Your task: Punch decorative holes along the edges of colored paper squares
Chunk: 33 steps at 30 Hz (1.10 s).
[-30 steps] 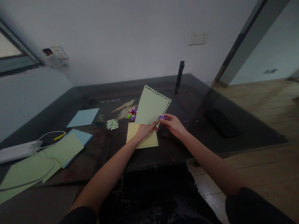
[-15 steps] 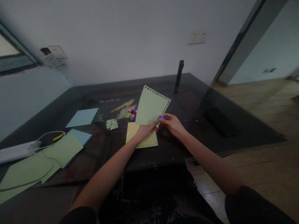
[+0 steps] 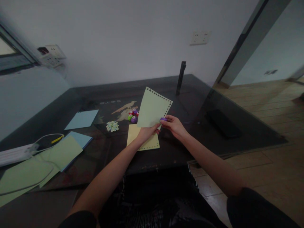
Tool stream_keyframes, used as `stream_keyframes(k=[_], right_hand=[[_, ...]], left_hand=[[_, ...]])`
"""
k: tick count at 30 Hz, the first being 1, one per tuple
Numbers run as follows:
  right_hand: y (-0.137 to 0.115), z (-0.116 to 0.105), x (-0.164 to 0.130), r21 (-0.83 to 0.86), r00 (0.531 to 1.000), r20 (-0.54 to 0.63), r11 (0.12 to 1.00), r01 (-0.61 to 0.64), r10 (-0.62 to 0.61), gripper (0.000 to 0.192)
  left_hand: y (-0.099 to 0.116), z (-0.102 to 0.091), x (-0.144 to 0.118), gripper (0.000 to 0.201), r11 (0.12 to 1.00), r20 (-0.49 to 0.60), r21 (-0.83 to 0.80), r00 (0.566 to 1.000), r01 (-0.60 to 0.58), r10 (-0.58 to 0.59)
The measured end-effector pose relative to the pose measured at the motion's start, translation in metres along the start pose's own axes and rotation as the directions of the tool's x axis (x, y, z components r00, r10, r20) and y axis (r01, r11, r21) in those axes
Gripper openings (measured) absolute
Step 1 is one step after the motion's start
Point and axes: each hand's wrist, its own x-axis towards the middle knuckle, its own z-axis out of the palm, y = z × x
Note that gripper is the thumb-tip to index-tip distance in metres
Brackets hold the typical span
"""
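Note:
My left hand [image 3: 148, 131] is closed on the lower edge of a pale green sheet of paper [image 3: 152, 109], raised at a tilt over the table. Small shapes are punched along its top and right edges. Between the thumb and fingers of my right hand [image 3: 176, 126] is a small purple craft punch [image 3: 163, 119], at the sheet's lower right edge. Whether the paper sits in its slot I cannot tell. Under my left hand lies a yellow sheet [image 3: 133, 133] with holes along its near edge. Several other coloured punches [image 3: 133, 119] stand behind it, partly hidden by the green sheet.
Left of the punches lies a pile of small paper cut-outs [image 3: 112, 126]. Blue paper [image 3: 82, 119], green sheets [image 3: 26, 172], a white power strip [image 3: 15, 154] and its cable are farther left. A black upright object [image 3: 180, 78] stands near the wall; a dark flat object [image 3: 223, 123] lies right.
The whole view has shifted slightly. Both hands keep their hold on the paper and the purple craft punch, with hardly any movement between them.

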Motion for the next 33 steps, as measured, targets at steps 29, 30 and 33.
stream_keyframes(k=[29, 30, 33], right_hand=[[0.0047, -0.0013, 0.0052, -0.034, 0.994, -0.015, 0.994, 0.106, -0.107, 0.035], [0.0044, -0.0014, 0.0051, -0.03, 0.995, -0.011, 0.994, 0.1, -0.101, 0.035], [0.004, -0.0017, 0.0053, -0.024, 0.995, -0.007, 0.995, 0.102, -0.102, 0.035]], left_hand=[[-0.0029, 0.0044, 0.005, 0.025, 0.993, -0.003, 0.001, 0.993, -0.119, 0.119], [-0.0021, 0.004, 0.0049, 0.025, 0.991, -0.001, 0.006, 0.991, -0.136, 0.136], [0.0007, 0.0027, 0.0043, 0.024, 0.987, -0.006, 0.019, 0.987, -0.158, 0.158]])
